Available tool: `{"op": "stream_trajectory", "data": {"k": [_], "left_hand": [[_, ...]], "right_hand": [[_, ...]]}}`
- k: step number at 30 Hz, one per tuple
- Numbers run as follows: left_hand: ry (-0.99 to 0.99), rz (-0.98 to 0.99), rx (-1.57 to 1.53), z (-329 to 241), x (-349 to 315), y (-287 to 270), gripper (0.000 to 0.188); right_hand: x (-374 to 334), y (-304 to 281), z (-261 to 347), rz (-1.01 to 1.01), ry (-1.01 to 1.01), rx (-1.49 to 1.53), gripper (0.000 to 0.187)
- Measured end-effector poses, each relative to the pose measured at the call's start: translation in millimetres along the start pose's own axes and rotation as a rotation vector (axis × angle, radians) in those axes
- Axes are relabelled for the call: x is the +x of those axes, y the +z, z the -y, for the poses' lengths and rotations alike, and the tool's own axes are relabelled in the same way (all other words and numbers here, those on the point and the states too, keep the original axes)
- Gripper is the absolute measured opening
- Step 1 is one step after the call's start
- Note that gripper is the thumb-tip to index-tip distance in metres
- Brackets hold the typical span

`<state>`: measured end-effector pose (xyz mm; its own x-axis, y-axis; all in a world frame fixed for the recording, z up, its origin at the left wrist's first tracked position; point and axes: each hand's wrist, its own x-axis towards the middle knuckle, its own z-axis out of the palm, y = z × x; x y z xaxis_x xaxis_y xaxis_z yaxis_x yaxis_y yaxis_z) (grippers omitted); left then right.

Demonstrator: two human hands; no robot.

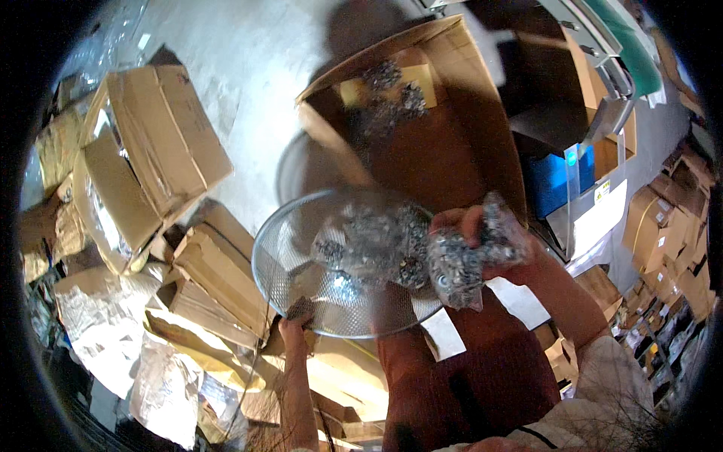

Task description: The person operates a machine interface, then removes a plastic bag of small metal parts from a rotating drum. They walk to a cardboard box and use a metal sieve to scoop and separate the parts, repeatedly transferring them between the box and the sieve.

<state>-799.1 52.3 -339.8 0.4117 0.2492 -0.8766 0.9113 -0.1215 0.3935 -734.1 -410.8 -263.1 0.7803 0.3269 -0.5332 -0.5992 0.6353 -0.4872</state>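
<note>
Ahead of me, the pale grey floor (248, 45) catches bright light, with dark shadows (358, 26) across it. On my left I see a big carton (162, 128) and, lower down, crumpled plastic (98, 316) glaring white. On my right are a green panel (633, 45), a blue box (546, 184) and, farther out, heaped brown boxes (649, 222).

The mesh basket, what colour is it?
The mesh basket is silvery grey, seen best in the head view.

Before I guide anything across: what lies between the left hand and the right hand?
In the head view, the mesh basket lies between the left hand and the right hand, with clear bags of small parts inside it.
</note>
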Motion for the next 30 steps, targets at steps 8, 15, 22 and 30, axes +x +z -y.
{"op": "stream_trajectory", "data": {"k": [8,15,22,30], "left_hand": [[0.000,-0.011,0.026,-1,0,-5,0.036],[-0.053,-0.058,-0.125,-9,-17,-8,0.036],[-0.040,-0.070,-0.048,14,9,-15,0.037],[0.039,-0.017,-0.007,17,2,-18,0.031]], "right_hand": [[9,2,-96,0.067,0.478,0.357,0.065],[10,50,-112,0.127,0.712,0.256,0.089],[-1,78,-117,0.165,0.731,0.109,0.077],[-3,93,-126,-0.143,0.711,0.522,0.065]]}}
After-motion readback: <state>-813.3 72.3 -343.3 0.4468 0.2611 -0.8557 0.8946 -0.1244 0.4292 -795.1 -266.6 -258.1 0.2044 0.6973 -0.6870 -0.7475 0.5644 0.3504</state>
